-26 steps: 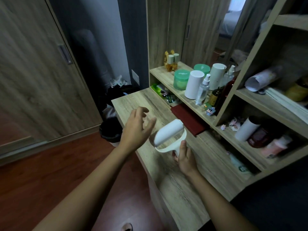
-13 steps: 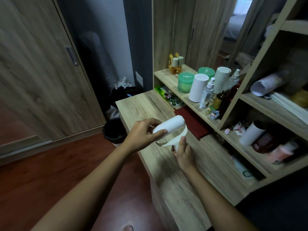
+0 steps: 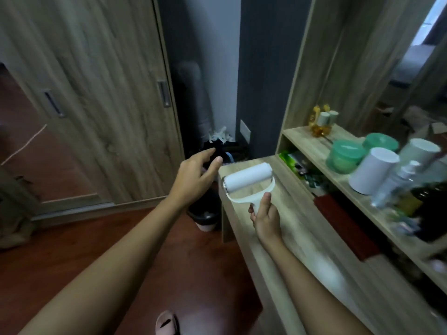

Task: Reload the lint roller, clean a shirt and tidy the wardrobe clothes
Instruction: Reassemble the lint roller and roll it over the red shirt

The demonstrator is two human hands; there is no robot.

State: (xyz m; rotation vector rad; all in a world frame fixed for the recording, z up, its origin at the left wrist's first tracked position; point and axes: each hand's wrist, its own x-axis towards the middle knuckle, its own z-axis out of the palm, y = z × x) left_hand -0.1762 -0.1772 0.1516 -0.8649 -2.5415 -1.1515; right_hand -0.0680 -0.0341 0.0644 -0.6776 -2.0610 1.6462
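So the counter (image 3: 297, 209) sits under it all. Above it the lint roller (image 3: 246, 181) lies crosswise, its left end just right of the left hand (image 3: 193, 180), fingers (image 3: 205, 154) spread and empty. The right hand (image 3: 266, 218) is wrapped round the handle (image 3: 257, 202) just below, so the left looks freer to reach it.

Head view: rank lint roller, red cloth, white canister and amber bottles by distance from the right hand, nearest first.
1. lint roller: its handle is gripped in the right hand.
2. red cloth: on the desk, to the right.
3. white canister: on the shelf above the cloth.
4. amber bottles: far end of that shelf.
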